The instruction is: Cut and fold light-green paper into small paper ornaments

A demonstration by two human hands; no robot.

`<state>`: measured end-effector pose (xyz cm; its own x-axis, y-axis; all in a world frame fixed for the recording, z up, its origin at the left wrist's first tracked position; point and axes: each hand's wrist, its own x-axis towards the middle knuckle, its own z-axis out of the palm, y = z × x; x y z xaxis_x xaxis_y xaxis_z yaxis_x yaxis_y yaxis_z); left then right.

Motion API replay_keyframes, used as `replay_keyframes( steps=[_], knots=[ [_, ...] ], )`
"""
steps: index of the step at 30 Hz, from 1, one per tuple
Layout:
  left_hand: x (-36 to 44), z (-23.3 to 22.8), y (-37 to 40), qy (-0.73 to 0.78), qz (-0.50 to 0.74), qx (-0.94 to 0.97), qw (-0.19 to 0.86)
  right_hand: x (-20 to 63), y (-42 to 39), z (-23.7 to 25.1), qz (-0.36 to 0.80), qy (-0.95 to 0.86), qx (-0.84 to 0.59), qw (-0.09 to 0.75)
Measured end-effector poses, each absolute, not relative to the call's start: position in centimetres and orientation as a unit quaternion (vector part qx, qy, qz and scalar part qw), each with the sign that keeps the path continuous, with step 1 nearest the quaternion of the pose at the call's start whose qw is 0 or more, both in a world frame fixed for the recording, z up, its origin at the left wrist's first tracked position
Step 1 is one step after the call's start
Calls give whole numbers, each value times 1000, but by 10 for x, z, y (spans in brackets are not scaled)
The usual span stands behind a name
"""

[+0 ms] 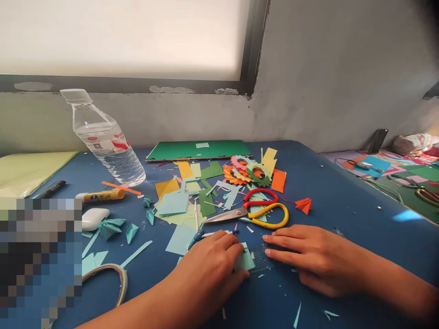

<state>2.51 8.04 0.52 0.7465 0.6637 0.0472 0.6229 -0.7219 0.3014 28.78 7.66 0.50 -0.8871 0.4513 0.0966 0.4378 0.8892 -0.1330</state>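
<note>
My left hand (219, 258) is curled over a small teal paper piece (247, 259), its thumb at the paper's lower edge; the undersides of the fingers are hidden. A clear plastic ruler (261, 259) lies against the paper's right side. On the ruler's right part rest the outstretched fingertips of my right hand (313, 258), which grips nothing. Just beyond my left hand lies a blue and white tool (196, 238) like a drawing compass, partly covered. Scissors (254, 211) with red and yellow handles lie behind both hands, blades pointing left.
Paper scraps (173, 203) and scalloped paper rings (243, 169) spread behind the scissors. A water bottle (106, 141), glue stick (103, 195), white case (95, 219) and tape roll (123, 285) stand or lie leftward. A green board (199, 150) is near the wall; an orange folded paper (303, 205) lies right.
</note>
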Motion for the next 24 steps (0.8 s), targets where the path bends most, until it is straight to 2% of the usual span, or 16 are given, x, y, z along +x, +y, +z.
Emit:
replay_keyframes(
  steps=[4,8,11,14,17,21,24],
  knots=[
    [25,4,79,359,67,925,100,296,74,16,80,-950,-297,59],
    [27,0,76,331,70,941,9,297,70,23,101,-927,-357,62],
    [27,-4,74,298,85,950,-40,284,70,18,80,-933,-341,85],
    [26,-8,73,297,101,949,-45,259,71,4,16,-948,-283,147],
    [25,-10,71,300,123,945,-48,238,69,-10,-8,-952,-253,174],
    [24,-10,64,289,167,940,-74,227,68,-12,43,-927,-324,186],
    [22,-9,63,295,187,935,-66,231,71,-1,109,-903,-384,155]
  ],
)
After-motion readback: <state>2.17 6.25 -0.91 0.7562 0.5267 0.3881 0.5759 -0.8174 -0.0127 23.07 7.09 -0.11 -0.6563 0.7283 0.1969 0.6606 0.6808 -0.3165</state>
